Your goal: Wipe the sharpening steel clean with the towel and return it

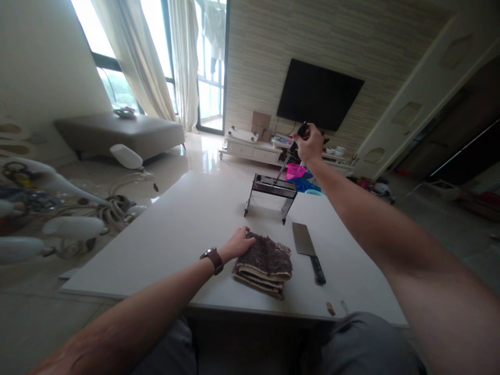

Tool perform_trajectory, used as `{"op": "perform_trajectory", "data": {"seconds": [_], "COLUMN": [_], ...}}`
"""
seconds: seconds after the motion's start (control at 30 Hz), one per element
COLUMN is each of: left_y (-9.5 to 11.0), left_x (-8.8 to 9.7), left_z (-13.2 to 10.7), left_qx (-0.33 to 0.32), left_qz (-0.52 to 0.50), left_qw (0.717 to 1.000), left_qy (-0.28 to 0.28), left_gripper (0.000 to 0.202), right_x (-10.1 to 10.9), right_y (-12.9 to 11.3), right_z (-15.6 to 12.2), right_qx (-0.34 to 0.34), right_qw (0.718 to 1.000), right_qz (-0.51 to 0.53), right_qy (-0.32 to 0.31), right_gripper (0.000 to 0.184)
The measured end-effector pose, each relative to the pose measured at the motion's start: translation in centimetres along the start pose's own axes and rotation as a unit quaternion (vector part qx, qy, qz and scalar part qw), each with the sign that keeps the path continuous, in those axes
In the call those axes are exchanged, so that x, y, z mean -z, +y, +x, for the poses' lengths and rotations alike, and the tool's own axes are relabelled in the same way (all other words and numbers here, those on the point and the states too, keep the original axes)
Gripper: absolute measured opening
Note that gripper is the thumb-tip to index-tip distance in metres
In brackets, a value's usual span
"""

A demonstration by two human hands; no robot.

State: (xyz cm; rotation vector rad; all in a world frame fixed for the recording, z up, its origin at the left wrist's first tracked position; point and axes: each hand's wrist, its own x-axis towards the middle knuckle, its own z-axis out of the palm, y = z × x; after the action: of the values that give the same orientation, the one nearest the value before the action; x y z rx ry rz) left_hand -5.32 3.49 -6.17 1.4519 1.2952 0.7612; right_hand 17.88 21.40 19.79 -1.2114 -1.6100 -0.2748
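The person sits at a white bench [187,219] with both bare arms stretched out over it. The right hand [310,145] is raised beyond the far edge of a small black metal rack [271,188], its grip clenched around the dark handle of a slim tool [297,136]; the tool's shaft slants down and to the left from the fist until its lower end meets the top of the rack. What kind of tool it is cannot be told from here, as the shaft is thin and blurred. The rack stands upright on its legs near the middle of the bench, towards the far side. The left hand [239,244], with a brown watch [213,259] on the wrist, lies flat with its grip released, fingers resting on the near left edge of a folded dark towel [265,264]. The towel sits close to the near edge of the bench, folded into several layers with a pale underside showing. Just beside the towel, on its right, a cleaver [307,250] lies flat on the bench, apart from both hands, its wide blade pointing away from the person and its black handle pointing towards them. Two small items lie at the near edge of the bench to the right of the cleaver's handle, too small to make out. Beyond the bench a black television [318,94] hangs on the wall above a low cabinet, and a grey sofa [117,133] stands by the windows on the left.
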Motion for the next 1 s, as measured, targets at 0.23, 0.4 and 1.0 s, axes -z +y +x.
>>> {"op": "perform_trajectory", "data": {"seconds": [0.23,0.4,1.0], "left_y": [1.4,1.6,2.1], "left_x": [0.2,0.6,-0.4], "left_z": [-0.7,-0.9,-0.3], "left_qx": [-0.076,-0.104,-0.121], "left_qz": [0.138,0.177,0.198], "left_qw": [0.988,0.979,0.973], "left_qy": [0.002,0.005,-0.007], "left_gripper": [0.033,0.034,0.030], "right_x": [-2.9,-4.0,-4.0], "right_y": [-0.5,0.4,1.3], "right_z": [-3.2,-6.3,-7.6], "right_qx": [-0.063,-0.116,-0.142], "right_qw": [0.991,0.978,0.968], "right_qz": [-0.072,-0.093,-0.097], "right_qy": [-0.096,-0.149,-0.185], "right_gripper": [0.031,0.029,0.019]}}
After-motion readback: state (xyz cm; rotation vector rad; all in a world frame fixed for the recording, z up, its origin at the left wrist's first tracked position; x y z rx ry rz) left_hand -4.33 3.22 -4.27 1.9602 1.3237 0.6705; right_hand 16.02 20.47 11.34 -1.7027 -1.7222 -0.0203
